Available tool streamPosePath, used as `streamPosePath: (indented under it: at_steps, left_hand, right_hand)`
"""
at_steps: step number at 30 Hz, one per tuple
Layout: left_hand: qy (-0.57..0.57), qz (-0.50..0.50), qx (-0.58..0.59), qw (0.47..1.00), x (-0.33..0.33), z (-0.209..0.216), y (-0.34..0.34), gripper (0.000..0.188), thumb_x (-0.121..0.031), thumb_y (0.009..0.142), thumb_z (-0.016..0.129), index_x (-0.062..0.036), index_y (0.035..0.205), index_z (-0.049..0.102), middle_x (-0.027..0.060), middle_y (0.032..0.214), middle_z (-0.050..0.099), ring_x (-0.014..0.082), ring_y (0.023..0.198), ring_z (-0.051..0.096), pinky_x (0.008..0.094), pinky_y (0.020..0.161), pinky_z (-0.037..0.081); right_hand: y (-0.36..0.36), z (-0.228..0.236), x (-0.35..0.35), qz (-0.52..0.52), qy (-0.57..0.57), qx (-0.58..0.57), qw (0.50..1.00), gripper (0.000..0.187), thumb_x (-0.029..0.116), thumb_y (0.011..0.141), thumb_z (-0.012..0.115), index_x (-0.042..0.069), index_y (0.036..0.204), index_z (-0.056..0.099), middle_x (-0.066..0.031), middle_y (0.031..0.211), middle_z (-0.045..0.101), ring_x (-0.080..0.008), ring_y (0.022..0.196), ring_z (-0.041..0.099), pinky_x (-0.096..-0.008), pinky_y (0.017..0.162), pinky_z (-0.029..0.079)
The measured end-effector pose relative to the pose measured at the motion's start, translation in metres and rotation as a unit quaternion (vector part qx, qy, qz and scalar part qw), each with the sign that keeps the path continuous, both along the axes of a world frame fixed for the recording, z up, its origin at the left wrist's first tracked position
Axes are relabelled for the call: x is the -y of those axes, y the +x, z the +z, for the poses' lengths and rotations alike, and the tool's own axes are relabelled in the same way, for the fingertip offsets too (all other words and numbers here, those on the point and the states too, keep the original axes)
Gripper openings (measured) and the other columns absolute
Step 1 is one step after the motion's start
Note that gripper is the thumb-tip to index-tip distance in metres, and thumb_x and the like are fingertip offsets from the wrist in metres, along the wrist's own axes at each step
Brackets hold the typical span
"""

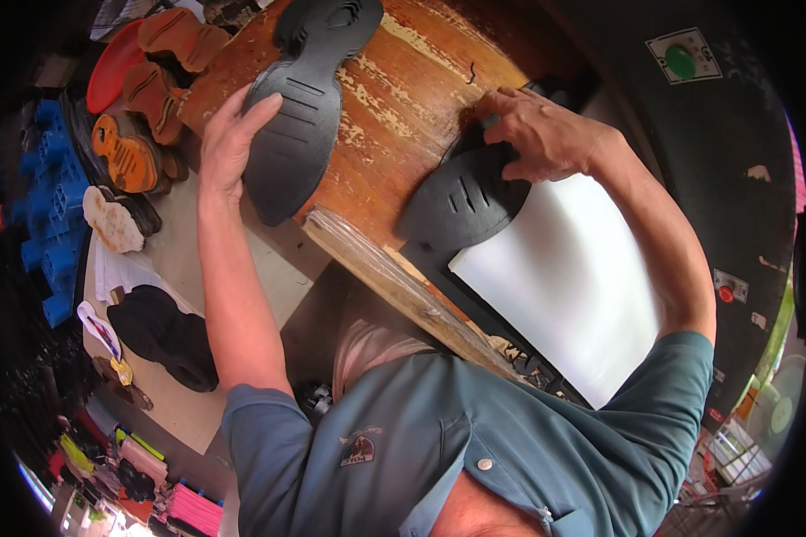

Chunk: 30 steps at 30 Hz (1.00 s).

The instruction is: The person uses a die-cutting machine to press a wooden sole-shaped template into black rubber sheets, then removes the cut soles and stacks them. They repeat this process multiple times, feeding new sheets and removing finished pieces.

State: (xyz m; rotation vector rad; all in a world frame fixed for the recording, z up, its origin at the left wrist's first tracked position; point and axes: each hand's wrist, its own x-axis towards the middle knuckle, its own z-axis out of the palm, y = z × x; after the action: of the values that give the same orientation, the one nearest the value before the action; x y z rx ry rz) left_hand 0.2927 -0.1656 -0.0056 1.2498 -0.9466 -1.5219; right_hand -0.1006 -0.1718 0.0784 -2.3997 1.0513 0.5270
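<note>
My left hand grips the left edge of a black sole-shaped piece, thumb on top and the other fingers mostly hidden at its edge. The piece is narrow in the middle, has several slits across it, and overhangs the table's left edge. My right hand curls over a second black slotted piece, fingertips on its far part. This second piece lies at the table's right side, beside a white sheet, its far end partly hidden under the hand.
The worn wooden table has a wooden strip along its near edge. A dark machine panel with a green button and a red button stands right. Orange-brown cut pieces, blue plastic parts and another black piece lie left.
</note>
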Motion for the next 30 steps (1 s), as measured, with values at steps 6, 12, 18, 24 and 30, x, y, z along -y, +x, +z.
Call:
streamPosePath:
  at_steps: [6, 12, 18, 24, 30]
  left_hand:
    - [-0.024, 0.0, 0.017, 1.0, 0.0, -0.002, 0.001, 0.052, -0.021, 0.1, 0.078, 0.0032, 0.144, 0.065, 0.0092, 0.132, 0.074, 0.0168, 0.119, 0.07, 0.03, 0.106, 0.051]
    - [-0.037, 0.007, 0.031, 0.999, 0.0, -0.001, 0.001, 0.054, -0.022, 0.096, 0.083, 0.0033, 0.141, 0.067, 0.008, 0.127, 0.075, 0.015, 0.113, 0.069, 0.0301, 0.102, 0.053]
    - [-0.031, 0.007, 0.024, 0.999, -0.001, -0.001, 0.0, 0.052, -0.022, 0.095, 0.083, 0.0032, 0.139, 0.068, 0.008, 0.125, 0.075, 0.0145, 0.111, 0.07, 0.0294, 0.1, 0.053]
    - [-0.017, 0.003, 0.027, 1.0, -0.001, 0.002, -0.001, 0.053, -0.024, 0.095, 0.083, 0.0027, 0.138, 0.068, 0.0078, 0.124, 0.075, 0.0147, 0.11, 0.07, 0.03, 0.099, 0.054]
    - [-0.033, -0.009, 0.02, 0.999, 0.0, -0.003, 0.001, 0.055, -0.026, 0.094, 0.085, 0.0016, 0.139, 0.069, 0.0069, 0.124, 0.075, 0.0141, 0.109, 0.07, 0.0302, 0.099, 0.054]
  right_hand:
    - [0.007, 0.001, 0.012, -0.023, 0.008, -0.004, 1.0, 0.053, 0.014, 0.081, 0.081, 0.003, 0.132, 0.069, -0.0193, 0.129, 0.064, -0.0391, 0.126, 0.064, -0.0442, 0.111, 0.054]
    - [0.013, 0.001, 0.011, -0.053, 0.016, -0.018, 0.998, 0.053, 0.014, 0.074, 0.085, -0.002, 0.122, 0.068, -0.0234, 0.11, 0.071, -0.0448, 0.113, 0.068, -0.0499, 0.102, 0.055]
    - [0.009, 0.036, 0.006, -0.015, -0.027, 0.057, 0.998, 0.037, 0.01, 0.07, 0.088, -0.004, 0.101, 0.073, -0.0221, 0.096, 0.07, -0.0431, 0.101, 0.068, -0.0491, 0.09, 0.056]
    - [0.012, 0.083, -0.021, 0.059, -0.248, 0.192, 0.948, 0.031, 0.009, 0.068, 0.09, 0.001, 0.092, 0.071, -0.0132, 0.089, 0.064, -0.0369, 0.091, 0.064, -0.0463, 0.082, 0.054]
    - [0.036, 0.008, -0.025, -0.003, -0.154, 0.134, 0.979, 0.023, 0.013, 0.086, 0.082, 0.004, 0.097, 0.064, -0.0145, 0.094, 0.068, -0.0364, 0.098, 0.068, -0.0466, 0.099, 0.051]
